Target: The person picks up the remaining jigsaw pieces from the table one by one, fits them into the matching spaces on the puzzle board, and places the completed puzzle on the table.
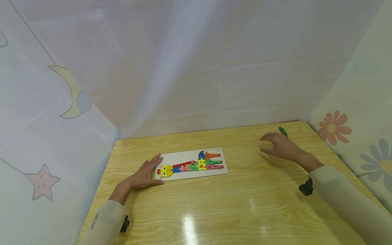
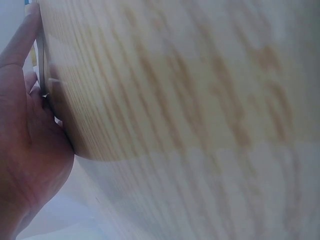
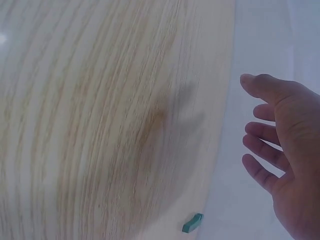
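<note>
A white puzzle board (image 1: 183,153) lies on the table with a colourful giraffe (image 1: 193,165) of interlocking pieces on it, the yellow head at the left and the legs at the right. A thin recess shows above the orange leg. My left hand (image 1: 144,174) rests at the board's left end, fingers at the far edge and thumb at the near edge, both fairly straight. Raised over the table at the right, my right hand (image 1: 280,146) has nothing between its relaxed, parted fingers. Just behind it lies a small green piece (image 1: 283,132), partly hidden by that hand in the head view.
The wooden table (image 1: 214,211) meets a pale cloth wall at its back edge. Printed cloth walls stand at the left and right, with a moon (image 1: 71,92) and flowers (image 1: 335,127). The green piece (image 3: 192,223) lies close to the table's edge.
</note>
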`<state>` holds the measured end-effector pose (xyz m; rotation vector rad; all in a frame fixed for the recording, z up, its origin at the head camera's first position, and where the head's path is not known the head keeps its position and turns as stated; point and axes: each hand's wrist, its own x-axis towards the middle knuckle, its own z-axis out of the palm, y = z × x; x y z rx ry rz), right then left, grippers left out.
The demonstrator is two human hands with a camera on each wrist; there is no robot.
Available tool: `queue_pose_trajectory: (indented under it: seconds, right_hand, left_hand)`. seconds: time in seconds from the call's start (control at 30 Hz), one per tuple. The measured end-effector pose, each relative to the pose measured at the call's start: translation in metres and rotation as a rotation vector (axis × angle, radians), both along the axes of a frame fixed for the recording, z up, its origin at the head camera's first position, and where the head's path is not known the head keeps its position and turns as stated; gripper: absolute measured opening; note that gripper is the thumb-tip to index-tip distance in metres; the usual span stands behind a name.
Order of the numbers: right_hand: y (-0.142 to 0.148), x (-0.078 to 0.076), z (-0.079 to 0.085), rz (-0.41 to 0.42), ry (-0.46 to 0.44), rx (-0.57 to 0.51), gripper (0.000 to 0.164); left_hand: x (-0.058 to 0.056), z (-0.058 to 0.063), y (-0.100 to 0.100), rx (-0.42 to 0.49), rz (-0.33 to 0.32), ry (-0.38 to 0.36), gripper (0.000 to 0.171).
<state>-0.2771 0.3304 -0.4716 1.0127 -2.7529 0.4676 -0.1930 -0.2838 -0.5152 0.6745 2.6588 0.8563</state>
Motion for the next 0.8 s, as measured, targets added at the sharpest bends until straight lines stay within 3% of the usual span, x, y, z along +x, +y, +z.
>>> queue_pose_trajectory:
  seconds: [0.2,0.43,0.8]
  right_hand:
    - [0.008,-0.002,0.001,-0.027,-0.004,0.007,0.045]
    - [0.018,-0.003,0.005,-0.076,-0.022,0.026,0.049]
    - [0.034,-0.009,0.012,-0.186,-0.071,0.049,0.057]
  left_hand:
    - [-0.001,-0.002,-0.002,-0.008,-0.005,0.004,0.107]
    - [0.000,-0.006,-0.002,0.048,-0.023,0.024,0.108]
    - [-0.002,-0.002,-0.001,0.015,-0.005,-0.005,0.107]
